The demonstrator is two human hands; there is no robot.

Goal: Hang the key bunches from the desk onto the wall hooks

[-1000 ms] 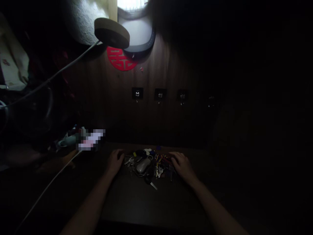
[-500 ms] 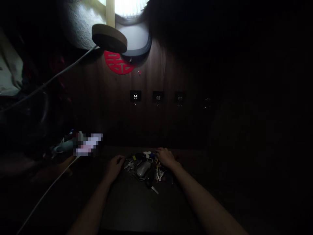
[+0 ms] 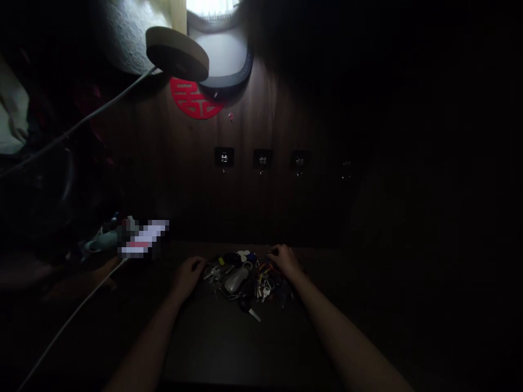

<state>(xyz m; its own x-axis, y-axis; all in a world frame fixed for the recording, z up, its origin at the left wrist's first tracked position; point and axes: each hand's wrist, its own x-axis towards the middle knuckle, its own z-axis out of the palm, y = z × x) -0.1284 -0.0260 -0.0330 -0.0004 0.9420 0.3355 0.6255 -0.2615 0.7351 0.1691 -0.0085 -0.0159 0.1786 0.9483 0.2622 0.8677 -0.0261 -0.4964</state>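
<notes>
A pile of keys and fobs lies on the dark tabletop [image 3: 237, 354] between my hands. In its middle sits a shiny grey key case [image 3: 236, 280], with a black-headed key [image 3: 254, 314] just in front. Loose silver keys [image 3: 212, 274] are at the pile's left, and another bunch of keys [image 3: 265, 288] with a yellow and red strap is at the right. My left hand [image 3: 190, 276] rests beside the left keys, fingers loosely curved and apart. At the back right of the pile, my right hand [image 3: 286, 262] has its fingers bent together; darkness hides what they grip.
A lamp with a round base [image 3: 177, 54] stands beyond, its white cable [image 3: 75, 310] running down the left. A blurred-out lit phone-like object [image 3: 145, 239] lies left of the pile. Several black square fittings [image 3: 224, 157] line the dark wood, below a red paper cutout [image 3: 196, 100].
My right hand has shifted slightly right, uncovering more of the yellow and red strap. The keys near it have spread a little. My left hand stays by the pile; the whole view shifts slightly.
</notes>
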